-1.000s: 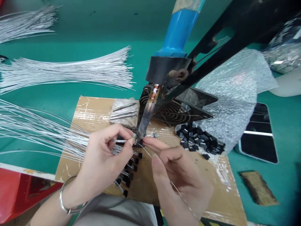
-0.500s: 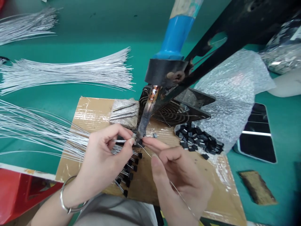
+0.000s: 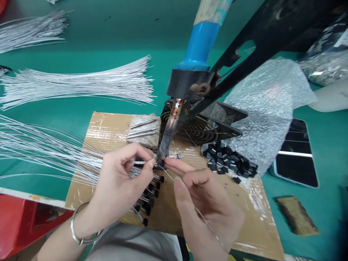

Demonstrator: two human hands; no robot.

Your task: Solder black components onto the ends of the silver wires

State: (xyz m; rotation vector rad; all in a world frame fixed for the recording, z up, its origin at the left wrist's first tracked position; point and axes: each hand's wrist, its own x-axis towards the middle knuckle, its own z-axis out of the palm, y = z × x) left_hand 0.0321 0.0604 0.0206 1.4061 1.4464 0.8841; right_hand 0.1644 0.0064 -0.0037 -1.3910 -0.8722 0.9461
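My left hand pinches the end of a thin white wire and holds it at the tip of a fixed soldering iron, whose blue handle rises above. My right hand is closed on a fine strand of solder wire and a small black component, its fingertips touching the iron's tip. Both hands meet over a taped cardboard board. Under my left hand lie several wires with black components on their ends.
Bundles of white wires fan across the green table on the left. A pile of small black components lies on bubble wrap at right, beside a phone. A black fan sits behind the iron; a red object at bottom left.
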